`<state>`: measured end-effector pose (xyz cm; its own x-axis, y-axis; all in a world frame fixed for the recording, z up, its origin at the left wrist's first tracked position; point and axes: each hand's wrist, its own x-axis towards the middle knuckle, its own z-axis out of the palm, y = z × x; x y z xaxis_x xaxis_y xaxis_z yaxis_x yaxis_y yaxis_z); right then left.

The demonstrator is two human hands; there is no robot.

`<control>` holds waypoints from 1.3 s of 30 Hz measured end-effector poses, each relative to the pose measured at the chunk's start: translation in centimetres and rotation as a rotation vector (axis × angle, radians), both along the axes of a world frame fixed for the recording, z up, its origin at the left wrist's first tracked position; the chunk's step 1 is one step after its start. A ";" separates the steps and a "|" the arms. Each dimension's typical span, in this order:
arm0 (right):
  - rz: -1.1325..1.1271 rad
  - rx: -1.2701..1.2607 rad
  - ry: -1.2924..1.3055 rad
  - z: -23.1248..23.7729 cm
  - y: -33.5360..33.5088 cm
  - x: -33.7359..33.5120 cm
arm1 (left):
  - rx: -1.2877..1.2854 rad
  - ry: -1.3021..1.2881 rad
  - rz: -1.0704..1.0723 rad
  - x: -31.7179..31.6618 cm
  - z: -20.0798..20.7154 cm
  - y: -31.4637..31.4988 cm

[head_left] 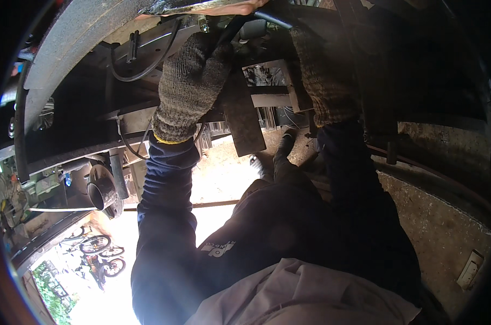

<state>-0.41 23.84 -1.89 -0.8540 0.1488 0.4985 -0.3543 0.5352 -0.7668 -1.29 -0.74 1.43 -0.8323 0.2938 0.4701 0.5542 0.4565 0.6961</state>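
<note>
My left hand, in a grey knitted work glove with a yellow cuff edge, is raised in the upper middle. Its fingers are closed round a dark rod that slants up out of the grip. To the right, my right hand wears a matching glove and reaches up into shadow. Its fingers are lost in the dark beside the end of a bluish metal bar. Between the hands hangs a flat brown board-like piece. A second, narrower brown piece stands close to my right hand.
A wide curved grey band arches at upper left, with a thin looped cable below it. An open pipe end sits at left. Several bicycles stand outside at lower left. A speckled brown panel lies at right.
</note>
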 end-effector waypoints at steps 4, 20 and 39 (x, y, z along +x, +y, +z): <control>0.032 0.154 -0.073 -0.1 0.2 0.3 | 0.016 -0.055 0.018 0.1 -0.1 -0.1; 0.048 0.256 0.013 -1.5 0.6 0.1 | 0.054 -0.044 -0.038 0.1 -0.2 -0.3; 0.015 0.038 0.054 0.6 0.1 0.1 | 0.035 -0.077 -0.010 0.1 -0.1 -0.1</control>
